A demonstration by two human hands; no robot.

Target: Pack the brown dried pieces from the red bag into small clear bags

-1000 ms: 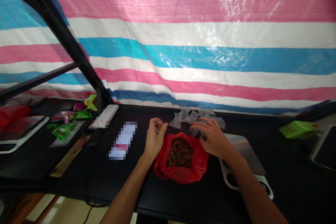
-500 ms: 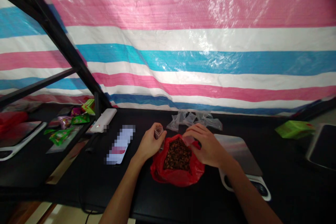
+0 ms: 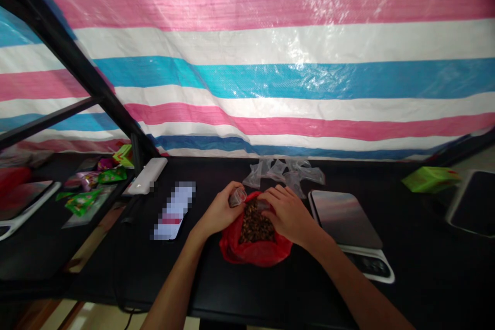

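Note:
A red plastic bag [image 3: 257,253] stands on the black table with its mouth open, full of small brown dried pieces [image 3: 256,229]. My left hand [image 3: 223,210] is closed round a small clear plastic bag [image 3: 237,196] at the red bag's left rim; the small bag's mouth is spread round. Over the right part of the red bag, my right hand [image 3: 284,214] pinches a small translucent scoop [image 3: 263,205] that dips among the brown pieces. My fingers hide part of the scoop, so its full shape does not show.
Several clear small bags [image 3: 286,171] lie behind the red bag. A kitchen scale [image 3: 348,219] sits to the right, near a green packet [image 3: 431,180]. On the left are a phone [image 3: 176,211], a white power bank [image 3: 149,175], a black frame post [image 3: 77,54] and green wrapped packets [image 3: 83,202].
My right hand has moved left and down, bringing the scoop from above the red bag's rim into the brown pieces. The small bag in my left hand has tilted toward the red bag.

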